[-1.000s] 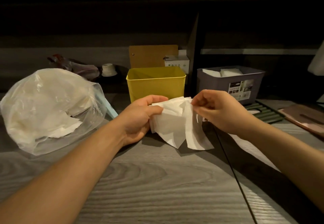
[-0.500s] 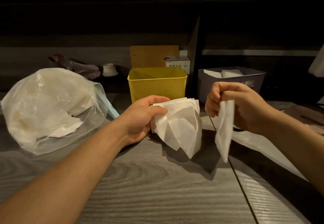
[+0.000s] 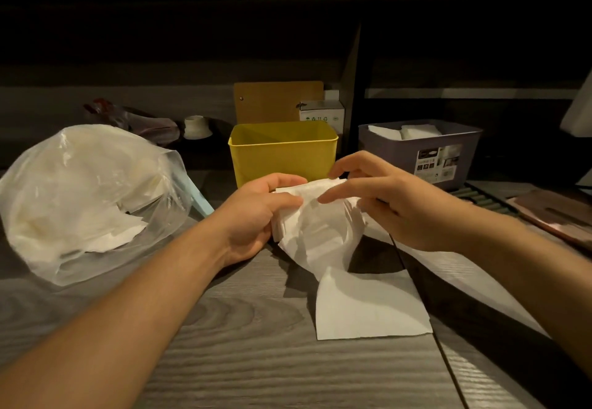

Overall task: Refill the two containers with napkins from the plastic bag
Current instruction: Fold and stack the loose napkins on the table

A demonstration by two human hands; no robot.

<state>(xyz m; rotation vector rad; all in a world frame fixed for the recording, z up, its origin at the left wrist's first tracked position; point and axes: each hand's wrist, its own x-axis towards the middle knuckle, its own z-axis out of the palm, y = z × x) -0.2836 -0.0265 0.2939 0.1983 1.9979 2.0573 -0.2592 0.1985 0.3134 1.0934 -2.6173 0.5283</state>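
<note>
**Head view: one napkin set down, right hand back at the stack**

Head view, the only one we have. Half a second ago our right hand (image 3: 397, 203) pinched a single napkin hanging clear of the bundle; now that loose napkin (image 3: 368, 306) lies flat on the wooden table (image 3: 256, 360) at about 5 o'clock from the bundle, and the right hand is free, its fingers spread and loosely bent, fingertips reaching back toward the top of the stack. Our left hand (image 3: 256, 216) grips the napkin bundle (image 3: 320, 226) by its left edge, thumb on top.

The yellow container (image 3: 283, 152) stands at 12 o'clock, just behind the hands, with no napkins visible inside. The grey container (image 3: 419, 152), at 2 o'clock, already shows napkins. The plastic bag (image 3: 86, 197) lies at 9 o'clock, with napkins inside.

We judge that sheets are being peeled off one at a time before loading, so the yellow container's refill has not begun.
</note>
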